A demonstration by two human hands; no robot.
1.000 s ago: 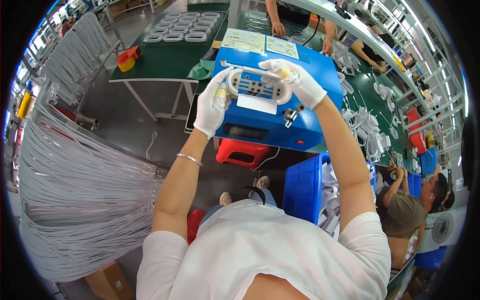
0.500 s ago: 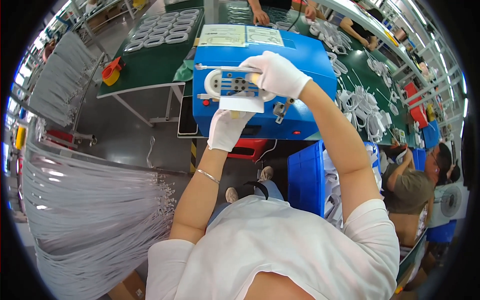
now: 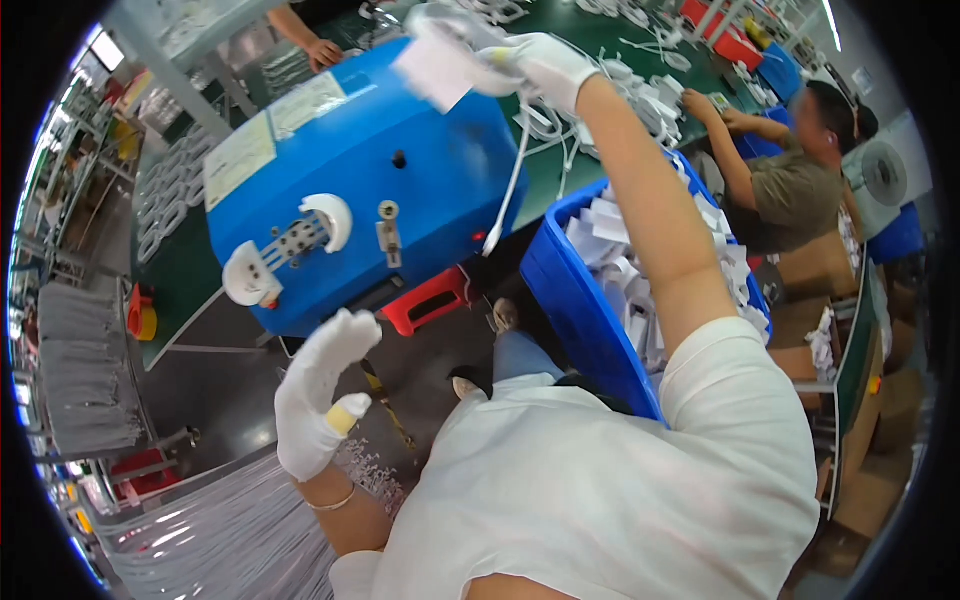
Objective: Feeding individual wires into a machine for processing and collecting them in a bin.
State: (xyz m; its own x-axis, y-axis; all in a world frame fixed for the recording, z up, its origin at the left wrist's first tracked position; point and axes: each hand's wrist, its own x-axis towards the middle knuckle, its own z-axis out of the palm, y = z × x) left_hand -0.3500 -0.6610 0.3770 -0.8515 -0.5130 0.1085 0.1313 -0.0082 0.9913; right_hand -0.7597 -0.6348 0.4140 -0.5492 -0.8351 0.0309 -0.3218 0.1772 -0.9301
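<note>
My right hand (image 3: 548, 68), in a white glove, grips a coil of white cable (image 3: 487, 75) at the far side of the blue machine (image 3: 360, 170). A pale paper piece (image 3: 433, 72) sits on this coil, and both are blurred. One cable end hangs down past the machine's right end. My left hand (image 3: 318, 395), also gloved, with yellow wrap on its thumb, is in the air in front of the machine. Its fingers are stretched, the thumb stands apart, and it holds nothing. Nearest to it is the machine's winding head, with two white curved holders (image 3: 327, 222) on a metal slide and no cable on them.
A blue bin (image 3: 590, 320) full of white paper pieces stands right of my legs. Coiled white cables (image 3: 650, 105) lie on the green table beyond. Long cables (image 3: 230, 520) hang at lower left. A co-worker (image 3: 795, 180) sits at right; another person's hand (image 3: 322, 53) is behind the machine.
The coil with its paper piece has come off the winding head and moved far right in my right hand. My left hand has let go and drawn back. The view has turned right.
</note>
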